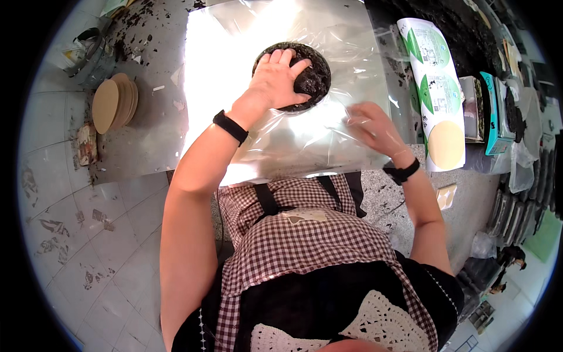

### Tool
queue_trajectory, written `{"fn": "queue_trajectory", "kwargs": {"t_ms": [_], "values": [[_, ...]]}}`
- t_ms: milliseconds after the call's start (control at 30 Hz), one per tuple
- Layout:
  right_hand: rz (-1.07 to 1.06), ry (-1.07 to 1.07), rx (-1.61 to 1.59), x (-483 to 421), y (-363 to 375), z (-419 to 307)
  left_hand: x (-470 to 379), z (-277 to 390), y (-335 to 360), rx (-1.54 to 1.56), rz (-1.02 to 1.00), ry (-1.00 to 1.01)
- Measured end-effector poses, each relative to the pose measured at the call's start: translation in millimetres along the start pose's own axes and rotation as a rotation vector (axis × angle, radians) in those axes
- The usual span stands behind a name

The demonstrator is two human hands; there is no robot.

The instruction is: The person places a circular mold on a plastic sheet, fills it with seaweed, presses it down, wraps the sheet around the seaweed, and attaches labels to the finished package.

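A round, flat, dark cake of pressed leafy material [314, 83] lies on a sheet of clear plastic film [281, 149] over the metal table. My left hand [275, 81] rests on the cake's left part with its fingers spread, pressing or steadying it. To the right of the cake, my right hand [371, 125] is blurred at the film's right part, its fingers bent. Whether those fingers pinch the film cannot be made out.
At the left stand round tan discs [106, 105] and a clear container [94, 59]. A label sheet with green-and-white round labels [435, 66] lies at the right, near a turquoise scale [495, 114]. Loose dark flakes [132, 26] are scattered on the table.
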State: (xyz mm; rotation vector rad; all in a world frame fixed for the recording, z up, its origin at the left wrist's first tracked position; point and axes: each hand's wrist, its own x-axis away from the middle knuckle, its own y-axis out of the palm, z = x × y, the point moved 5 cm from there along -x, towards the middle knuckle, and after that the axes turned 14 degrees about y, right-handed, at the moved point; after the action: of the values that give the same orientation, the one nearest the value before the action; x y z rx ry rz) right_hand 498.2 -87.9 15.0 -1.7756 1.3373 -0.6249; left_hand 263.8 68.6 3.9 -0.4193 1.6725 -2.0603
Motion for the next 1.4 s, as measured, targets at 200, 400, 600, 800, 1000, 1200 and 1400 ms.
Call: {"fn": "queue_trajectory", "kwargs": {"t_ms": [200, 400, 600, 800, 1000, 1200, 1400], "values": [[0.223, -0.177, 0.165, -90.2, 18.6, -66.8, 13.1, -7.0, -11.9, 0.133, 0.207, 0.021], [0.125, -0.292, 0.218, -123.0, 41.5, -67.4, 137.8, 116.8, -72.3, 0.717, 0.246, 0.34], [0.087, -0.157, 0.101, -137.5, 48.1, -67.5, 141.3, 83.8, -23.7, 0.218, 0.482, -0.173], [0.151, -0.116, -0.029, -128.4, -4.5, -119.2, 102.7, 46.9, -9.9, -0.058, 0.239, 0.144], [0.052, 0.263, -0.114, -132.8, 63.2, -67.1, 143.6, 18.5, -7.5, 0.323, 0.481, -0.168], [0.007, 0.111, -0.159, -128.0, 68.4, -77.4, 60.4, -23.0, 28.6, 1.319, 0.668, -0.325], [0.386, 0.423, -0.653, -109.6, -25.3, -13.3, 61.6, -14.3, 10.4, 1.123, 0.724, -0.064]]}}
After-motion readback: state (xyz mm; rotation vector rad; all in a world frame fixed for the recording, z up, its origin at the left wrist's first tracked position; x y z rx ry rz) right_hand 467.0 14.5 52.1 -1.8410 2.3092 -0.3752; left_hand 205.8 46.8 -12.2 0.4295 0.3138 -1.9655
